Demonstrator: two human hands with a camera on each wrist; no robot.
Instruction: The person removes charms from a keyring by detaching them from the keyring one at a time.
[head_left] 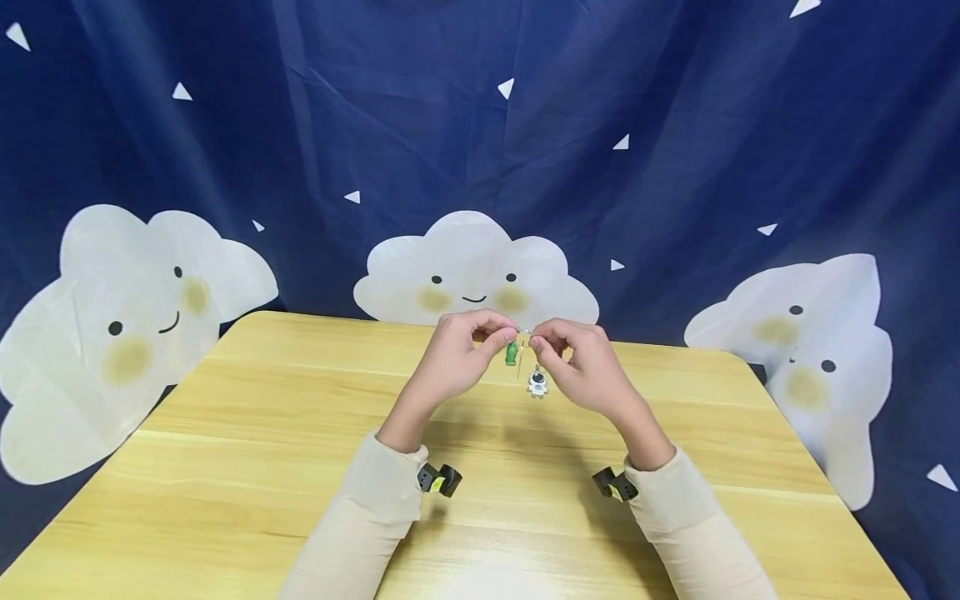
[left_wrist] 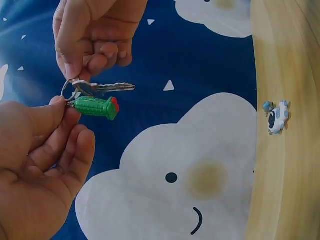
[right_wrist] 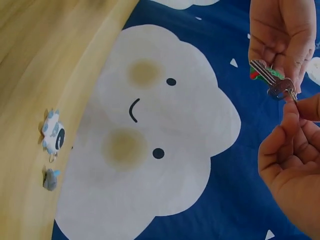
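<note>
Both hands are raised over the far part of the table and meet at a small metal key ring (left_wrist: 66,90). A silver key (left_wrist: 112,87) and a bumpy green charm (left_wrist: 92,106) with a red end hang from it. The left hand (head_left: 459,354) pinches the ring between thumb and index finger, right where the charm's link joins it. Opposite, the right hand (head_left: 581,362) pinches the ring beside the key's head. Beneath them, a small white figure charm (head_left: 537,383) with a black oval and light blue patches lies on the table.
Next to the white figure is a small grey-blue piece (right_wrist: 50,179), close to the far edge of the wooden table (head_left: 247,417). Behind the table hangs a dark blue curtain (head_left: 420,125) with smiling clouds. Each wrist carries a small black camera (head_left: 441,480).
</note>
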